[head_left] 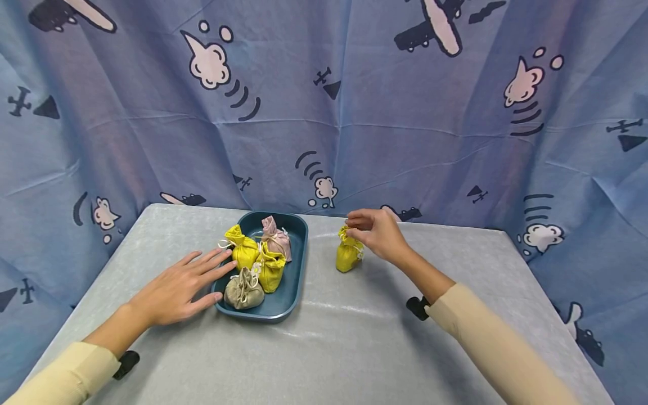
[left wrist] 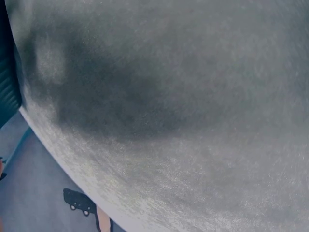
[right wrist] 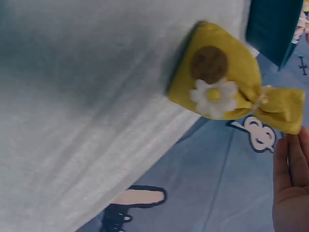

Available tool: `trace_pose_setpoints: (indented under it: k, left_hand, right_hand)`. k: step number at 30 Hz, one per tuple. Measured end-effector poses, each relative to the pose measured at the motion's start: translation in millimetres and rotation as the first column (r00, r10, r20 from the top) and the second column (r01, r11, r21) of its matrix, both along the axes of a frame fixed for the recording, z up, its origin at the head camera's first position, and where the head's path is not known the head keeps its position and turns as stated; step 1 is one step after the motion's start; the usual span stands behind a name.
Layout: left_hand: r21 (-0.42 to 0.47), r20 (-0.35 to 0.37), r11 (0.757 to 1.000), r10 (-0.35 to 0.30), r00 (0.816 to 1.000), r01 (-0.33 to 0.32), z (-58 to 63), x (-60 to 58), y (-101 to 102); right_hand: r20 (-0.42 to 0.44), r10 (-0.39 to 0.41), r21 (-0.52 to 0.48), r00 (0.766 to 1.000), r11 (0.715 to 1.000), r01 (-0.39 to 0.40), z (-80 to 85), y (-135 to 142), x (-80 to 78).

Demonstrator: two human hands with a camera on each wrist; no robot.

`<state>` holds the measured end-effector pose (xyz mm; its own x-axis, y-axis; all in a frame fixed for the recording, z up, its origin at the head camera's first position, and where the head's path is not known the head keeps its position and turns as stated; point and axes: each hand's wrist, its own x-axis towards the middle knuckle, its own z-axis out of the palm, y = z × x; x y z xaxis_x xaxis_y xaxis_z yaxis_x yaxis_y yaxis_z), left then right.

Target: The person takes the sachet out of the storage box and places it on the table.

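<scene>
- Fingers of left hand (head_left: 179, 288): straight, spread, left rim of tray (head_left: 302, 259)
- Right hand (head_left: 378, 232): narrow gap, top of yellow cloth pouch (head_left: 347, 260), right of tray; pinching, can't tell
- Tray smooth, round-cornered

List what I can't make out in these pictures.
- Right wrist: much of the right hand, cut off by the right edge; whether it grips the lone yellow bag is unclear.
- Left wrist: most of the tray, cut off by the left edge.
- Head: tray floor under the grey bag, hidden by that bag.
- Head, right wrist: the lone yellow bag's contents, hidden by its cloth.
</scene>
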<state>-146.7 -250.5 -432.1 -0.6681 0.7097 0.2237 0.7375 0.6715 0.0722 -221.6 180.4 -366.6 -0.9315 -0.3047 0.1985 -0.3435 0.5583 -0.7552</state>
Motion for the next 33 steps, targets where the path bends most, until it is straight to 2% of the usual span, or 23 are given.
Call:
trace_pose_setpoints:
  k: [6,13,23,29,33]
  left_hand:
    - [-0.012,0.006,1.000,0.007,1.000,-0.007,0.8,0.1,-1]
    - [-0.017,0.020,1.000,0.015,1.000,-0.014,0.9,0.5,-1]
    - [-0.016,0.038,1.000,0.023,0.999,-0.023,0.4,1.0,-1]
    - [-0.008,0.040,1.000,0.024,0.999,-0.024,1.3,1.1,0]
    - [-0.015,0.044,1.000,0.025,0.999,-0.024,1.9,0.6,0]
  right_hand:
    - [0.015,0.063,-0.016,0.998,0.998,-0.062,12.1,-15,3.5]
    - [0.024,0.190,-0.005,0.981,0.982,-0.190,13.9,-41,14.6]
    - [0.031,0.371,-0.003,0.928,0.929,-0.371,14.6,-80,36.0]
    - [0.085,0.454,-0.068,0.887,0.890,-0.450,14.0,-105,43.7]
    - [0.123,0.492,-0.054,0.862,0.871,-0.489,13.7,-121,47.7]
